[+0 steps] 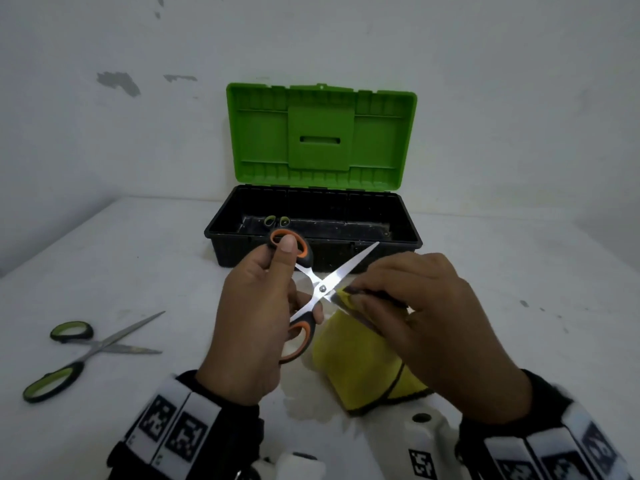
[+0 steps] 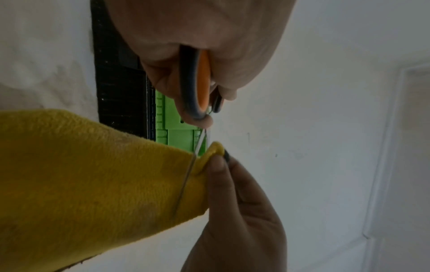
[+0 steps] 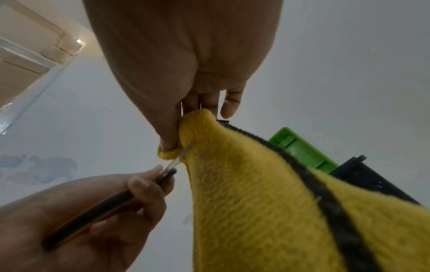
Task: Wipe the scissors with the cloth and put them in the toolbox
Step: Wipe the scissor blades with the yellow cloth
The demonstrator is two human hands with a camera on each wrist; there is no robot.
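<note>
Left hand (image 1: 251, 327) gripping orange-handled scissors (image 1: 323, 288), blades spread; right hand (image 1: 429, 317) pinching yellow cloth (image 1: 360, 368) around one blade, before open toolbox (image 1: 221, 233).

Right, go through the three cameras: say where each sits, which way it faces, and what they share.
Head: worn on the head, looking forward and down at the white table, open green-lidded black toolbox and green-handled scissors; both hands and wrist bands show.
Left wrist: along the left hand gripping the orange-handled steel scissors.
Right wrist: along the right hand pinching the yellow fleece cloth round a blade.
Shared: both wrist views show cloth, blade, toolbox and the opposite hand.
</note>
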